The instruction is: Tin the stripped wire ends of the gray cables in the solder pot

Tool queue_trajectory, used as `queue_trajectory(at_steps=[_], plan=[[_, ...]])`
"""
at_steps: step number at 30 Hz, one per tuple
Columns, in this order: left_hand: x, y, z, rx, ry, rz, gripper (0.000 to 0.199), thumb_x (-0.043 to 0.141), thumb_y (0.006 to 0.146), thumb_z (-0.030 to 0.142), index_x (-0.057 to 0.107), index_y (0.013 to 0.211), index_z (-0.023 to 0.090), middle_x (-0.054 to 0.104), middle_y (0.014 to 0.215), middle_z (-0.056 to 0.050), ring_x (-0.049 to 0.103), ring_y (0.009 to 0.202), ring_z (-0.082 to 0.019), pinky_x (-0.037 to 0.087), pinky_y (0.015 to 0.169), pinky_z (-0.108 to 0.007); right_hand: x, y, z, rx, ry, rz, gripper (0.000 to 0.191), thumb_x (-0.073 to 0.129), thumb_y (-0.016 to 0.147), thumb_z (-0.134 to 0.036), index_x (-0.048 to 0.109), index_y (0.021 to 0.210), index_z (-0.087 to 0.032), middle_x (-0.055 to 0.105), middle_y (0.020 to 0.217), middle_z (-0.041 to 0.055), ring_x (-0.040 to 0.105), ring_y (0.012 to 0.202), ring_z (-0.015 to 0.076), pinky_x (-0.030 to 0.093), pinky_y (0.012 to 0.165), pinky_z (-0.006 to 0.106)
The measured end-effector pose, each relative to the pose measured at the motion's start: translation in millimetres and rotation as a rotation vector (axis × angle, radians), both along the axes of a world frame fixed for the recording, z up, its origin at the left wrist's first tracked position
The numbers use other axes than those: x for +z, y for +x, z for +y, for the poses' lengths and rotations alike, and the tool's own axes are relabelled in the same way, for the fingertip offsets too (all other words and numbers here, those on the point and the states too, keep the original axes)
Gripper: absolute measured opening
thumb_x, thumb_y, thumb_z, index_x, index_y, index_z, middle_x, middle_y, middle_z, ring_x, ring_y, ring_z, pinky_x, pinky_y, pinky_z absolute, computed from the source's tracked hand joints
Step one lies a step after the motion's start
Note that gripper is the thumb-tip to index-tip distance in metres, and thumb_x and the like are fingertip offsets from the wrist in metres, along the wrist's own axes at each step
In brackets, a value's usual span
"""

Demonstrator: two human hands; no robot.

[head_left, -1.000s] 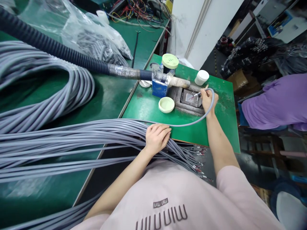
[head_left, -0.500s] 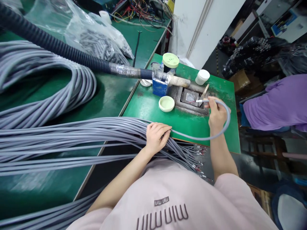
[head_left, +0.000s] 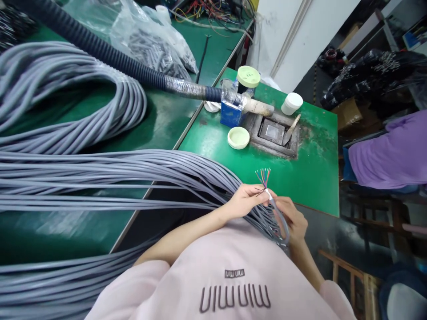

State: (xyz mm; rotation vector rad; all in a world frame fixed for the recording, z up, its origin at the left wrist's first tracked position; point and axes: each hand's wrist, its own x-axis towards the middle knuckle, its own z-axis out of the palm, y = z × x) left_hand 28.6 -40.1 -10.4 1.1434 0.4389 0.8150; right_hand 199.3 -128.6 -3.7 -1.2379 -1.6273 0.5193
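Both hands are close together in front of my chest. My left hand [head_left: 248, 200] pinches the end of a grey cable near its white wrap, where thin coloured wires [head_left: 263, 178] fan out upward. My right hand [head_left: 293, 220] is closed round the same grey cable [head_left: 283, 221], just below that end, and the cable bends down in a loop. Beneath the hands, a thick bundle of grey cables [head_left: 187, 171] runs in from the left. Beyond them, a square metal pot [head_left: 271, 132] is set in the green table [head_left: 313, 178], with a flat scraper [head_left: 292, 130] leaning in it.
A ribbed black hose [head_left: 133, 66] ends at a blue box [head_left: 231, 114] beside the pot. Around it stand an open pale tub [head_left: 238, 138], a green-lidded jar [head_left: 248, 78] and a white cup [head_left: 292, 103]. A person in purple [head_left: 390, 153] is at the right.
My right hand has come back from the pot with the cable end, down towards my chest. My left hand has moved right, from the bundle to the cable end. The view has shifted slightly.
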Motion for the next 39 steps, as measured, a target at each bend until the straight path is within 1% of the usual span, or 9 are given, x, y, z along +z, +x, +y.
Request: queue_trajectory(at_steps=[2,4,7,10,14,16,21,32,39], plan=[[4.2,-3,-3,-0.023,0.076,0.028,0.041,0.059,0.089,0.050,0.074,0.079,0.013,0.069,0.074,-0.008,0.060,0.067,-0.014,0.048,0.067,-0.027,2.7,9,-6,-0.020,-0.179,0.013,0.037,0.058,0.086,-0.018,0.068,0.116,-0.037,0.076,0.094,0.0022,0.071,0.081,0.0227,0.058,0.070,0.039],[6.4,-3,-5,-0.031,0.155,0.043,0.038,0.059,0.091,0.045,0.074,0.080,0.012,0.070,0.074,-0.008,0.058,0.068,-0.013,0.047,0.069,-0.026,8.1,14,-8,-0.014,-0.354,0.028,0.025,0.053,0.091,-0.022,0.072,0.107,-0.027,0.075,0.084,0.0032,0.069,0.073,0.0186,0.055,0.068,0.031],[5.7,-1,-8,-0.038,0.244,0.031,0.034,0.057,0.093,0.038,0.074,0.083,0.012,0.069,0.072,-0.007,0.058,0.071,-0.013,0.045,0.075,-0.026,15.7,13,-6,0.136,-0.464,0.015,0.022,0.056,0.089,-0.032,0.071,0.080,-0.019,0.068,0.065,0.0006,0.060,0.057,0.0139,0.048,0.059,0.025],[3.2,1,-10,-0.037,0.300,0.031,0.032,0.056,0.094,0.037,0.074,0.085,0.012,0.070,0.077,-0.008,0.058,0.073,-0.013,0.045,0.076,-0.026,18.9,7,-2,0.208,-0.448,-0.047,0.031,0.062,0.086,-0.036,0.061,0.061,-0.017,0.055,0.055,-0.0026,0.049,0.051,0.0101,0.038,0.053,0.023],[0.7,0,-11,-0.025,0.315,0.047,0.028,0.058,0.092,0.036,0.074,0.090,0.013,0.068,0.076,-0.008,0.056,0.072,-0.013,0.044,0.074,-0.026,17.0,4,0,0.209,-0.424,-0.060,0.043,0.059,0.088,-0.040,0.048,0.053,-0.017,0.039,0.051,-0.0042,0.037,0.048,0.0081,0.029,0.049,0.024],[-0.5,0,-11,-0.031,0.312,0.040,0.027,0.058,0.092,0.035,0.075,0.091,0.013,0.068,0.076,-0.007,0.056,0.072,-0.013,0.044,0.074,-0.026,15.6,5,-1,0.216,-0.423,-0.063,0.044,0.058,0.089,-0.041,0.047,0.053,-0.017,0.038,0.052,-0.0041,0.035,0.049,0.0081,0.028,0.049,0.025],[-4.5,0,-11,-0.050,0.311,0.044,0.027,0.060,0.091,0.036,0.075,0.091,0.014,0.068,0.076,-0.007,0.056,0.072,-0.013,0.044,0.075,-0.027,13.9,7,-1,0.243,-0.408,-0.072,0.040,0.057,0.090,-0.038,0.051,0.057,-0.016,0.041,0.054,-0.0039,0.037,0.050,0.0081,0.029,0.051,0.024],[-5.3,-3,-11,-0.067,0.253,0.057,0.029,0.063,0.088,0.039,0.075,0.086,0.013,0.070,0.078,-0.009,0.059,0.072,-0.014,0.046,0.073,-0.027,13.4,6,2,0.238,-0.423,-0.110,0.042,0.060,0.087,-0.034,0.043,0.052,-0.017,0.039,0.052,-0.0042,0.037,0.050,0.0084,0.028,0.051,0.025],[-5.4,-4,-11,-0.087,0.221,0.048,0.031,0.064,0.088,0.041,0.075,0.087,0.012,0.070,0.075,-0.009,0.058,0.069,-0.013,0.046,0.070,-0.026,14.2,7,2,0.251,-0.452,-0.135,0.040,0.058,0.088,-0.037,0.047,0.055,-0.017,0.042,0.053,-0.0034,0.040,0.051,0.0095,0.030,0.053,0.026]])
